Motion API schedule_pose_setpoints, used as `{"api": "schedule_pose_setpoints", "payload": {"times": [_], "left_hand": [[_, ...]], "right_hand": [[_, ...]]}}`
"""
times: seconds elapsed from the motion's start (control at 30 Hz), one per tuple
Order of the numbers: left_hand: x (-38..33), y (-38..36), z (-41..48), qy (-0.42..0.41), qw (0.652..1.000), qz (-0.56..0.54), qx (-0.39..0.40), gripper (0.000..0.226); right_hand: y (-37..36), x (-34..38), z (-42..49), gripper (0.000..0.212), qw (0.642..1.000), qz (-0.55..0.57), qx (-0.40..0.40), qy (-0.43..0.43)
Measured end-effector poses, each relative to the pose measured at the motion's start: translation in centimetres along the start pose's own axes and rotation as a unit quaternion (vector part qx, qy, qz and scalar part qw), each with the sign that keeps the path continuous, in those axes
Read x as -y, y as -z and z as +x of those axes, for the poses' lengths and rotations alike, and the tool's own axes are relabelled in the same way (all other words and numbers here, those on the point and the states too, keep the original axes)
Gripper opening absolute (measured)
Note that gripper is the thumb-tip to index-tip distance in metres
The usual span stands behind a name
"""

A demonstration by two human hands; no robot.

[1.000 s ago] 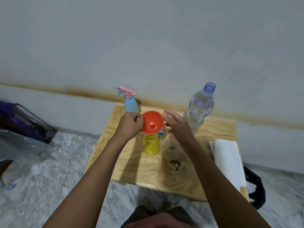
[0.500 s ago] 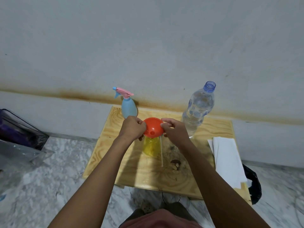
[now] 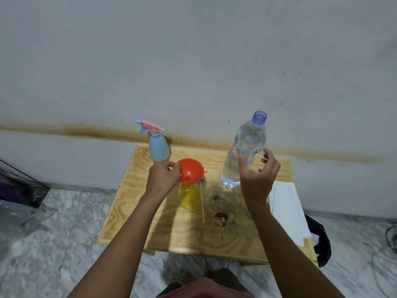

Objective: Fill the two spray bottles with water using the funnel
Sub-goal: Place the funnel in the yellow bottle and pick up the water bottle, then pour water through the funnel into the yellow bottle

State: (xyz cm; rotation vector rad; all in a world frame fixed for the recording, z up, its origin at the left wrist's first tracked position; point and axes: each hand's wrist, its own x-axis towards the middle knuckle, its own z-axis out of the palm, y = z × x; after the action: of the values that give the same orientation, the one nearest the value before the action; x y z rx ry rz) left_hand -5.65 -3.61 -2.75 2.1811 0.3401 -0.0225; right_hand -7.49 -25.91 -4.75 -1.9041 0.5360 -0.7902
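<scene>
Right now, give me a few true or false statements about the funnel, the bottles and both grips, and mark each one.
1. The funnel sits in the neck of the yellow bottle. True.
2. The water bottle is capped. False: its mouth is open, with no cap on it.
3. The left grip holds the funnel's rim. True.
4. The right grip clasps the water bottle. False: its fingers are spread open next to the bottle, not closed round it.
5. The blue bottle has nothing on its neck. False: a pink spray head is on it.
</scene>
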Motion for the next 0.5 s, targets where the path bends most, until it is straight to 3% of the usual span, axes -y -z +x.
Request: {"api": "schedule_pose_setpoints", "payload": {"times": [0.13, 0.27, 0.5], "left_hand": [[0.4, -0.1, -0.4, -0.007, 0.999, -0.032, 0.004, 0.017], [0.4, -0.2, -0.4, -0.026, 0.998, -0.049, -0.007, 0.014], [0.3, -0.7, -0.6, -0.051, 0.996, -0.060, -0.034, 0.017]], "right_hand": [[0.2, -0.8, 3.4, 0.101, 0.991, 0.021, 0.123, -0.043], [-0.6, -1.0, 4.6, 0.109, 0.976, 0.080, 0.196, -0.048], [-2.3, -1.2, 3.7, 0.095, 0.986, 0.095, 0.116, -0.069]]}}
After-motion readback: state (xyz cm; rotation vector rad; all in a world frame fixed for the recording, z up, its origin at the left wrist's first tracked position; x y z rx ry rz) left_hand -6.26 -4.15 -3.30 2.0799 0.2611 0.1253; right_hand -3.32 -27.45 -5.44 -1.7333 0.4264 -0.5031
